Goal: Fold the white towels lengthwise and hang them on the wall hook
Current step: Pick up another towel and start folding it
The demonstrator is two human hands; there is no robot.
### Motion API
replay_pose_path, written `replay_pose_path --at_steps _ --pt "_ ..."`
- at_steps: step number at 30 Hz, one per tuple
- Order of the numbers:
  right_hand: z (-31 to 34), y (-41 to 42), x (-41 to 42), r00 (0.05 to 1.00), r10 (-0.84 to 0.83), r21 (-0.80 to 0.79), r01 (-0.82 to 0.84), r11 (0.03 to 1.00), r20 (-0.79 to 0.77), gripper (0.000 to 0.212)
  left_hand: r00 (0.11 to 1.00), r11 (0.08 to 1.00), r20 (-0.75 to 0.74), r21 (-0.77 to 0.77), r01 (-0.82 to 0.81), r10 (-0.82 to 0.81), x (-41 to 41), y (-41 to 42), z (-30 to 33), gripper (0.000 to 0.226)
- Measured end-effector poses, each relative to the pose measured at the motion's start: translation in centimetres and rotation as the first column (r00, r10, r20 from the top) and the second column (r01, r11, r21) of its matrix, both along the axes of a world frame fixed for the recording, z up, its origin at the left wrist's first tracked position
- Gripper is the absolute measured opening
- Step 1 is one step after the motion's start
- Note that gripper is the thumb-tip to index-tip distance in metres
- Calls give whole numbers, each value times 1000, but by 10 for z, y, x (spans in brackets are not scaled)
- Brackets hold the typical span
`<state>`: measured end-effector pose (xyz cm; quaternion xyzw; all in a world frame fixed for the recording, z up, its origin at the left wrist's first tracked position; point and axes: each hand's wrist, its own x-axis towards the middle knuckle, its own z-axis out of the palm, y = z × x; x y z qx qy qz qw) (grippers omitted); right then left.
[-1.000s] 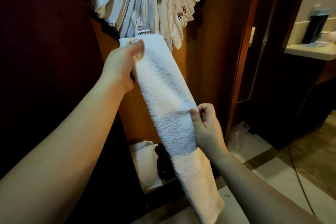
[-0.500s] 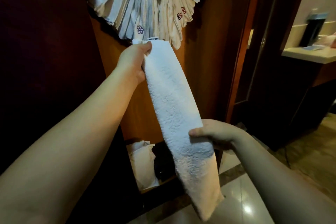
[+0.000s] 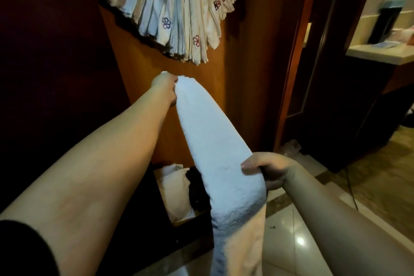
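Note:
A white towel (image 3: 212, 141), folded into a long narrow strip, stretches diagonally between my hands. My left hand (image 3: 164, 87) grips its top end, just below the hanging pile. My right hand (image 3: 265, 169) grips the strip's right edge lower down, thumb on top. The towel's tail hangs below toward the floor. Several folded white towels (image 3: 179, 6) with small embroidered logos hang bunched on the wooden wall above; the hook itself is hidden under them.
A wooden panel (image 3: 139, 78) backs the towels. Low down, an open compartment holds a white bag (image 3: 177, 188) and something dark. A dark door frame (image 3: 313, 74) stands right, with a counter (image 3: 380, 54) beyond. Glossy floor tiles (image 3: 298, 240) lie below.
The view tilted up, so the hanging pile now sits higher above my left hand. My right hand turned over and slid to grip the towel's edge with the thumb on top.

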<state>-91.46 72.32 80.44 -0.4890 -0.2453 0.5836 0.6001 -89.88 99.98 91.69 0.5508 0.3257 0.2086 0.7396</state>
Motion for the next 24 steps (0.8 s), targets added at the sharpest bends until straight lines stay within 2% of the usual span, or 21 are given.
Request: replay_pose_path --at_steps 4,8,11,13,14,16,18,22,24 --pt "10 -3 -5 989 89 13 -91 996 118 54 997 998 -75 -51 33 -36 -6 -4 -28 22" --pt "24 -8 -4 996 -23 70 16 997 90 59 975 982 -126 -75 175 -184 -11 -6 -56 46" --pt "39 -14 0 990 -132 131 124 984 51 64 943 935 -113 -211 285 -312 -15 6 -82 76" --pt "52 -16 4 981 -186 166 176 970 51 64 935 942 -181 -203 268 -305 -15 15 -100 84" --pt "56 -16 8 976 -206 185 191 964 65 65 942 963 -218 -140 228 -255 -17 16 -104 78" --pt "64 -16 13 957 -270 192 246 950 109 66 975 982 -135 -96 164 -176 -20 8 -102 57" --pt "73 -17 17 921 -353 161 328 931 164 57 986 984 8 -60 170 -169 -29 -14 -89 43" --pt "95 -16 18 797 -495 159 470 868 345 27 936 969 259 132 208 -236 -70 -76 -54 43" --pt "105 -12 20 723 -543 183 519 835 427 26 899 945 323 235 226 -296 -91 -106 -40 47"
